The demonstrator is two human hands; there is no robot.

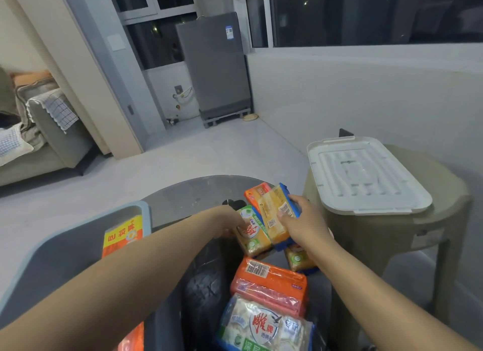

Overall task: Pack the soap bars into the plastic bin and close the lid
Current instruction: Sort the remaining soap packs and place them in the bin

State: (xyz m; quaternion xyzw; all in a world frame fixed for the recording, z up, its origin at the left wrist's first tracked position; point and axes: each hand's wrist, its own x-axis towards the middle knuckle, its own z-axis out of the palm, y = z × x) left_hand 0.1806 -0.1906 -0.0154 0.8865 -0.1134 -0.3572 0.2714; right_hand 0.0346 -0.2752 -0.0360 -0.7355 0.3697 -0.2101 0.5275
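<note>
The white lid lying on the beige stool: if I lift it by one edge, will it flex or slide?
The white lid looks like thin moulded plastic with ribs, so probably light and slightly flexible rather than floppy. It overhangs the beige stool at its near edge, so a push could tip or slide it off. Its smooth surface may be slippery; grip the rim.

Lid (pixel 366 172) lies on stool (pixel 392 235) right of soap bars (pixel 269 285) (table (pixel 193 196)).
</note>
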